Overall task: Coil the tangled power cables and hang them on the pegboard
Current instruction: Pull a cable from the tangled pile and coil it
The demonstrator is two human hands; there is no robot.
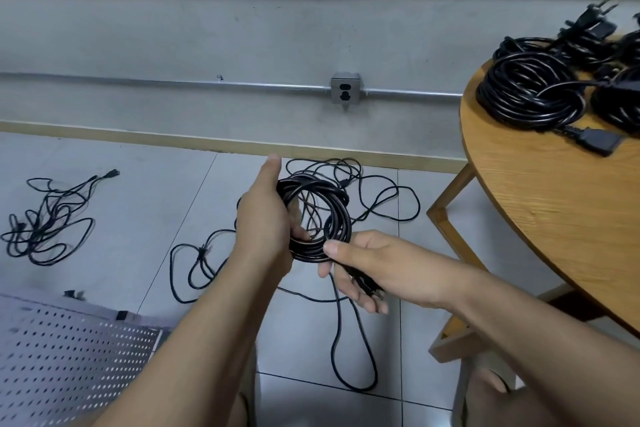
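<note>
Black cable coil (pixel 339 215) stood upright, opening facing camera; left hand (pixel 266 218) grip clamped its rim, right hand (pixel 367 263) grip pinched its tail (pixel 360 279).

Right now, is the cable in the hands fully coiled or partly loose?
Partly loose. The left hand grips a round coil, but a strand hangs below the right hand to the floor.

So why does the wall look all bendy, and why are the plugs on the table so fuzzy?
Head view: the wide-angle lens bows the straight pipe and baseboard; the plugs in the top right corner are smeared by blur; the coil in the left hand is sharper; the light is soft, with only faint shadows.
</note>
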